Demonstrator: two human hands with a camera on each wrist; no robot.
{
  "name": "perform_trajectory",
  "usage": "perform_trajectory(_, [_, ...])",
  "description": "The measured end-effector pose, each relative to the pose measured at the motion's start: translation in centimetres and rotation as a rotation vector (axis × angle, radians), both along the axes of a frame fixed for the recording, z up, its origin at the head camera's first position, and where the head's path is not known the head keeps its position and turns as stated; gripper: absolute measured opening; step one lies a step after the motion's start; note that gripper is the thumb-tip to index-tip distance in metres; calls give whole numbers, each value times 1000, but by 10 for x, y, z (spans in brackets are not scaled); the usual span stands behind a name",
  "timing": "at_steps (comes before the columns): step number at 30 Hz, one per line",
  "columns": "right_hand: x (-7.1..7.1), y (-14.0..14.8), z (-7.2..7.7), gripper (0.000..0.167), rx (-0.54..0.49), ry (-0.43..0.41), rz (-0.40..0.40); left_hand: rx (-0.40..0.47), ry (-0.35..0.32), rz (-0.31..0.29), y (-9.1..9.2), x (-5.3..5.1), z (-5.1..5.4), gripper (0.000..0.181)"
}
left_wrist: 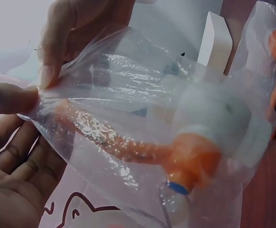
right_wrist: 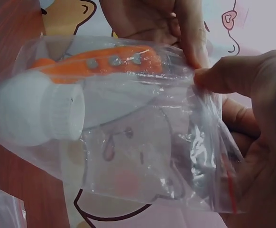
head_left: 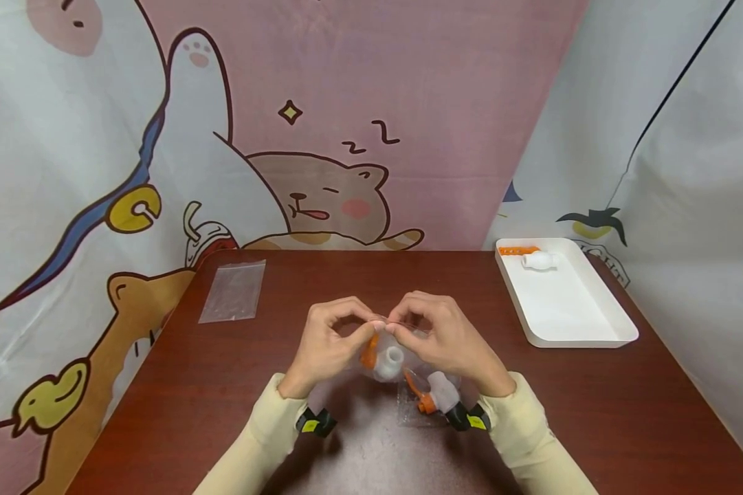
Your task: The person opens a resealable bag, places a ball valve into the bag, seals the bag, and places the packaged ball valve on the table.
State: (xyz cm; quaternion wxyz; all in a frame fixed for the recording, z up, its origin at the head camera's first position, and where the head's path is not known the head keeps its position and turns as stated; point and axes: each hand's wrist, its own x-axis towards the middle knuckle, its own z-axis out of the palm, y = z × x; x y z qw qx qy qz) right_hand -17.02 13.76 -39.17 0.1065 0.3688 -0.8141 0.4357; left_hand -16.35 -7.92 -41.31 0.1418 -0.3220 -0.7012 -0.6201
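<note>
1. The left hand (head_left: 337, 337) pinches the upper edge of a clear zip bag (right_wrist: 142, 142) between thumb and forefinger.
2. The right hand (head_left: 448, 337) pinches that same edge just beside it, also with thumb and forefinger.
3. Inside this bag, below the fingers, hangs a white plastic fitting (head_left: 392, 361) with an orange handle (left_wrist: 124, 147) and a blue end.
4. Near the right wrist, a second orange-handled fitting (head_left: 443, 392) lies in another clear bag (head_left: 411, 414) on the brown table (head_left: 161, 426).
5. At far left lies a flat clear bag (head_left: 233, 292).
6. At right, a white tray (head_left: 578, 316) holds an orange piece (head_left: 518, 251) and a white piece (head_left: 539, 260) in its far left corner.
</note>
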Motion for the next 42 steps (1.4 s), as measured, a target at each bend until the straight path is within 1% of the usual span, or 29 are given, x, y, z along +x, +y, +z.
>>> perform_trajectory(7, [-1,1,0,13,6,-17,9,-2,9,22,-3,0,1,5])
perform_trajectory(11, [-1,2,0,14,11,-26,5,2,2,25,-3,-1,2,6])
perform_trajectory(16, [-1,3,1,16,16,-33,2,14,-10,47,-4,-1,2,6])
perform_trajectory(23, [-2,5,1,17,16,-23,-2,26,-42,64,-6,-2,3,9])
perform_trajectory(32, [-3,6,1,17,26,-33,-8,33,-48,90,-8,-2,5,6])
perform_trajectory(37, [-3,8,2,16,34,-33,-9,40,-59,96,-8,-2,6,7])
perform_trajectory(42, [-5,8,2,14,32,-17,-1,66,-75,89,-9,-2,7,5])
